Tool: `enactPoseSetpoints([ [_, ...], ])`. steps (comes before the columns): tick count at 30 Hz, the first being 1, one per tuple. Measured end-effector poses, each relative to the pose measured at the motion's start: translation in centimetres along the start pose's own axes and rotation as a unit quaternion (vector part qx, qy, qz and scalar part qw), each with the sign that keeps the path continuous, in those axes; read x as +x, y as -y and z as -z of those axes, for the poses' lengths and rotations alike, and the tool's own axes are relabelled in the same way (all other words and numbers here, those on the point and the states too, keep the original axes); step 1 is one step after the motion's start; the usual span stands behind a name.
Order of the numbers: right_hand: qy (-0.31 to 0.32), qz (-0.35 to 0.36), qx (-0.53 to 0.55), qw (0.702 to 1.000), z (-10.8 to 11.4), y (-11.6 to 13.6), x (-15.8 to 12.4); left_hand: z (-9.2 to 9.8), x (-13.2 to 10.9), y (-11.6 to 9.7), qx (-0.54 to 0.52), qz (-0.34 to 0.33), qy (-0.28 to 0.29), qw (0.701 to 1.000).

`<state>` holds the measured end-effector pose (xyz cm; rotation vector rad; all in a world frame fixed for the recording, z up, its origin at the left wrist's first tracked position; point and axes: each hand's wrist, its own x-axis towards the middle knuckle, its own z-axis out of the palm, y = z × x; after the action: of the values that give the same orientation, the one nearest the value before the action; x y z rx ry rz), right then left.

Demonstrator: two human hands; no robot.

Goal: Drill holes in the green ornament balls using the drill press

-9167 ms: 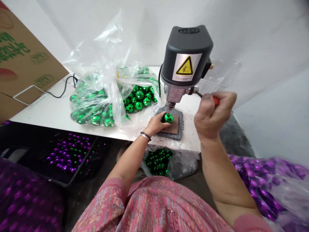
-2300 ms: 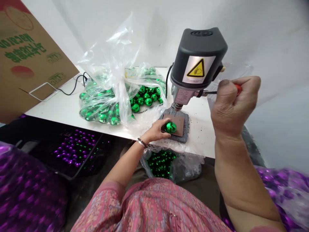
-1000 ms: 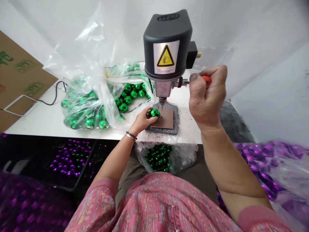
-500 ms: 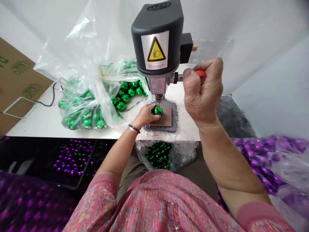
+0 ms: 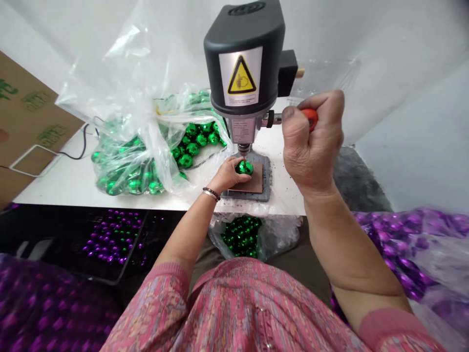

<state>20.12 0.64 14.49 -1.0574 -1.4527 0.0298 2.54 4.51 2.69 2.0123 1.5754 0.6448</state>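
My left hand [image 5: 233, 175] grips a shiny green faceted ball [image 5: 245, 167] between thumb and fingers, on a brown board [image 5: 252, 183]. The board lies on the grey base [image 5: 266, 176] of a bench drill press [image 5: 244, 63]. The drill bit points straight down at the top of the ball and appears to touch it. My right hand [image 5: 313, 142] is closed around the drill press's red-knobbed lever [image 5: 310, 117], at the right side of the machine.
On the white table [image 5: 66, 188], a clear plastic bag [image 5: 154, 146] of green balls lies to the left. A cardboard box [image 5: 32, 117] stands beyond it. An open bag of green balls [image 5: 242, 237] sits below the table edge. Purple balls [image 5: 399, 244] in plastic lie at right.
The whole view has shifted slightly, placing things a little further right. The bit now meets the ball's top, where it was just above before. Both hands keep their holds.
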Motion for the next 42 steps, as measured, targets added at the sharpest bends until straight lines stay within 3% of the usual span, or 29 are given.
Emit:
enactPoseSetpoints([
  [6, 0.024, 0.012, -0.012, 1.0, 0.4, -0.9, -1.3, -0.4, -0.1, 0.6, -0.004, -0.001, -0.01, 1.0],
  [18, 0.004, 0.026, -0.099, 0.995, 0.2, -1.8, -3.7, -0.7, -0.4, 0.6, -0.019, 0.002, -0.009, 1.0],
  [28, -0.098, 0.049, -0.074, 0.991, -1.5, -3.3, -5.6, -1.0, -0.7, 0.8, -0.048, 0.009, -0.016, 0.999],
  [32, -0.112, 0.063, -0.046, 0.991, -1.9, -3.5, -6.2, -1.0, -0.8, 0.8, -0.053, 0.012, -0.015, 0.998],
  [37, -0.141, 0.056, -0.014, 0.988, -1.6, -2.0, -3.6, -1.0, -0.8, 0.7, -0.05, 0.014, -0.02, 0.998],
  [42, -0.086, -0.006, -0.006, 0.996, -0.9, 0.2, 1.1, -0.7, -3.1, 0.5, -0.064, -0.012, -0.018, 0.998],
])
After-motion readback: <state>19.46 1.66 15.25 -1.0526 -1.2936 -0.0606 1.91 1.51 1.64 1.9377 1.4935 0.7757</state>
